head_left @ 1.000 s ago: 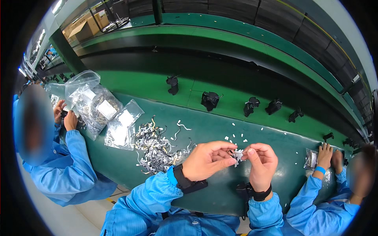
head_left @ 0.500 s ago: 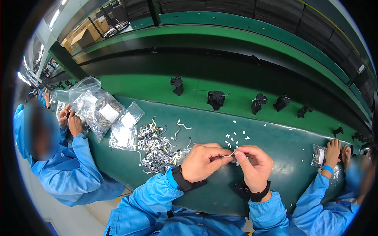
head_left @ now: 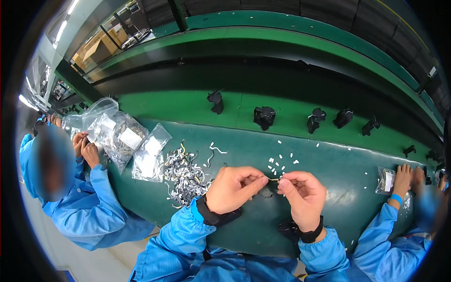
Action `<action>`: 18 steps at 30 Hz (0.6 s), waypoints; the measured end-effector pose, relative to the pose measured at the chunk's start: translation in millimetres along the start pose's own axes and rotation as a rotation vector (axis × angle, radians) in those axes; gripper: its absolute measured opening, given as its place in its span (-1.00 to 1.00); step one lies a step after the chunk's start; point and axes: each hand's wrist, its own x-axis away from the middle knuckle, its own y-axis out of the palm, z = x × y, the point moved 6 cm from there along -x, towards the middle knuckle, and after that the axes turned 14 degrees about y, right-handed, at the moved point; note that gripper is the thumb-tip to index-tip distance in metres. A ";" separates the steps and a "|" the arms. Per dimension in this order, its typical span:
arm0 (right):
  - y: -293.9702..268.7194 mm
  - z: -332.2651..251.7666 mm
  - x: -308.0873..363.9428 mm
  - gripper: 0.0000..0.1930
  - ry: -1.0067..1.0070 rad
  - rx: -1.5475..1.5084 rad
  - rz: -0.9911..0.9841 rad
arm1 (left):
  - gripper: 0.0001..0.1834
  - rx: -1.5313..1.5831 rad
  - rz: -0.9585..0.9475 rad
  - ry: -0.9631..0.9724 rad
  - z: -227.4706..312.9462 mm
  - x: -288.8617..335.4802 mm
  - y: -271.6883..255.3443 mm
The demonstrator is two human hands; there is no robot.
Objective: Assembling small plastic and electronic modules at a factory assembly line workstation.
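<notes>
A short, thin, yellowish wire (head_left: 273, 179) is stretched between my two hands above the green table. My left hand (head_left: 236, 190) pinches one end between thumb and fingers. My right hand (head_left: 304, 193) pinches the other end, where a tiny pale tip shows at the fingertips. Just beyond the hands lie several small white pieces (head_left: 276, 164), scattered on the tabletop. To the left of my left hand is a heap of short black, white and yellowish wires (head_left: 185, 181), with a few loose ones at its far side.
Clear plastic bags (head_left: 152, 146) with white labels lie left of the heap. Several black plastic parts (head_left: 265, 117) stand along the green conveyor (head_left: 239, 104) beyond the table (head_left: 329, 160). A dark object (head_left: 288, 229) sits beside my right wrist. Co-workers (head_left: 89, 207) sit on both sides.
My left hand has shifted slightly left, and the wire now spans a small gap between the fingertips. The black parts on the conveyor have moved a little to the right.
</notes>
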 end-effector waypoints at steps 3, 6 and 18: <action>4.1 0.4 -0.3 -0.86 0.033 0.093 0.058 | -0.83 0.006 0.124 0.015 1.2 -0.4 -8.6; 13.1 -5.5 1.8 -0.83 -0.064 0.624 0.029 | -0.87 0.276 0.306 0.100 -1.2 -1.6 -23.3; 71.2 15.7 31.0 -0.69 -0.425 1.288 -0.280 | -0.87 0.715 0.523 0.130 7.5 3.0 -72.6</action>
